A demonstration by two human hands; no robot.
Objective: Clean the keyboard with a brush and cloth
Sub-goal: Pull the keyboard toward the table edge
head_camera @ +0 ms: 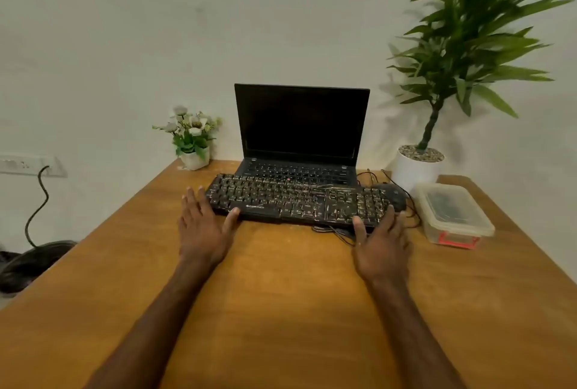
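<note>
Both straight-fingered and ungripping, left hand point(203, 228) and right hand point(383, 243) bracket the keyboard point(296, 199).

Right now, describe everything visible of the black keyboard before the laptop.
The keyboard is full-size, black, plastic-looking, with a number pad and keys streaked with pale grime. It lies on the wooden desk, its far edge overlapping the base of the open laptop. The left hand touches its left end, the right hand its right front corner.
</note>
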